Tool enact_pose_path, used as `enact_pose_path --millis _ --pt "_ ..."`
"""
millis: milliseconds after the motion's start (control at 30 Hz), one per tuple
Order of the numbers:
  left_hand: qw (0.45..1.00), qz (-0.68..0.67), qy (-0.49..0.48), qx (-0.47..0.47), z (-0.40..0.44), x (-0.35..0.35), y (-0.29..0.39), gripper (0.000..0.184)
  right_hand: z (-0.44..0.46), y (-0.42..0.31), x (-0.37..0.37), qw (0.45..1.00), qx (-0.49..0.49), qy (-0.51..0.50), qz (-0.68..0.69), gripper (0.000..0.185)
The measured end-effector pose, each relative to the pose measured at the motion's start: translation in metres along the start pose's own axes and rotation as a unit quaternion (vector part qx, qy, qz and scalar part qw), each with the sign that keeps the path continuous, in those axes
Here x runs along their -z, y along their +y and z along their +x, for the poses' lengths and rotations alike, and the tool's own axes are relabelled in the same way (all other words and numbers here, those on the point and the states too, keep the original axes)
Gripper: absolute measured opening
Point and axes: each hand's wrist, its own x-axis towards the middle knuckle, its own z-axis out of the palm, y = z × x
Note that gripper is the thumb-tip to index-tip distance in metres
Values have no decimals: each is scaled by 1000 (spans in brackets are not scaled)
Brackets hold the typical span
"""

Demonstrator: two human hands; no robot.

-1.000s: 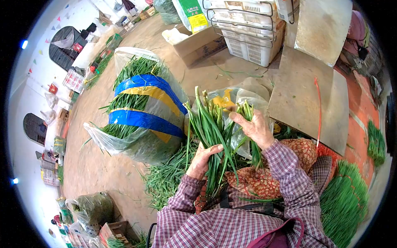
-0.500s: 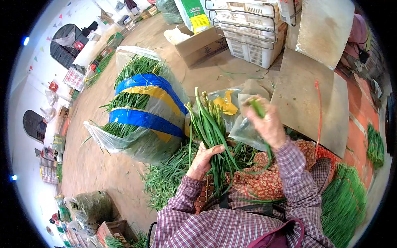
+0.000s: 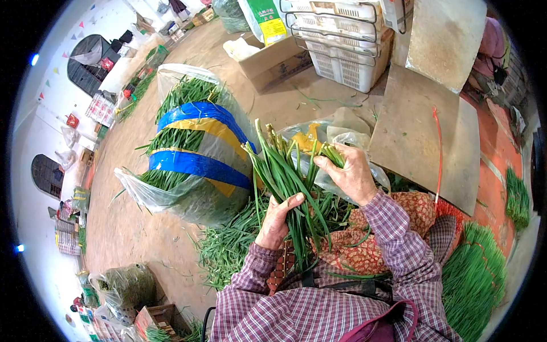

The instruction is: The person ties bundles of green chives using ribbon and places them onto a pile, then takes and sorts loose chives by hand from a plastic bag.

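Note:
My left hand [image 3: 276, 221] is wrapped round the middle of a bunch of garlic chives [image 3: 288, 182], with the pale stem ends up and the leaves hanging towards my lap. Just right of the bunch, my right hand [image 3: 352, 175] pinches a few chive stalks [image 3: 332, 155] between thumb and fingers. Their long leaves trail down beside the bunch. Below both hands, a heap of loose chives [image 3: 228, 251] lies on the floor by my patterned apron [image 3: 362, 242].
Ahead to the left stands a clear plastic bag [image 3: 213, 199] of chives, bound with blue and yellow bands. Tied chives [image 3: 473, 285] lie at my right. Beyond are a metal sheet [image 3: 421, 131], a cardboard box [image 3: 273, 64], white crates [image 3: 342, 57] and a plastic sheet [image 3: 342, 128].
My right hand, blurred before, has moved slightly left and down, bringing its stalks beside the bunch. My left hand keeps its hold, almost in the same place.

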Motion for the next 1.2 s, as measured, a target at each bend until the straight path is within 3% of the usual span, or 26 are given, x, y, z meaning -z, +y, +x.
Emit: enact_pose_path --millis 100,200,233,300,367,467,667,833,867,933,967,1000,1067,1100,1133,1167,1200 --pt "999 23 15 -18 1 1 -1 35 2 6 0 1000 -3 19 -21 24" --pt "999 9 43 -8 -1 3 -3 26 15 34 10 990 -35 136 19 27" --pt "999 10 48 -8 -1 7 -4 24 17 26 26 980 -145 125 56 30" --pt "998 11 53 -9 -1 8 -3 22 20 23 46 975 -165 147 7 32" --pt "997 19 70 -4 -2 6 1 20 18 26 50 983 -125 135 16 33" --pt "998 18 59 -2 0 6 -1 22 2 29 40 977 -202 -15 69 41" --pt "999 2 20 36 -3 -12 -1 30 -3 21 -22 984 -84 -38 150 42" --pt "998 -51 21 40 -2 -12 0 29 -4 5 -19 989 -99 45 96 31" --pt "996 -68 27 41 -2 -11 0 29 -5 21 -18 980 -140 34 134 34" --pt "996 -78 23 39 1 -7 0 29 1 25 -1 973 -170 107 118 42" --pt "995 -88 20 36 3 -3 -1 28 1 30 10 953 -195 217 81 53" --pt "996 -91 24 12 5 5 -3 26 6 41 39 950 -227 202 74 63" --pt "996 -94 8 -4 4 6 5 25 15 38 78 926 -231 267 134 60" --pt "995 -94 -15 -14 5 6 8 25 20 34 97 938 -229 240 103 53" --pt "999 -48 -8 -17 7 9 7 37 21 32 99 952 -165 247 71 51" --pt "1000 -24 -7 -18 9 7 8 31 18 28 98 961 -102 254 38 49" --pt "1000 -11 10 -22 9 4 4 26 17 24 90 968 -104 223 45 46"
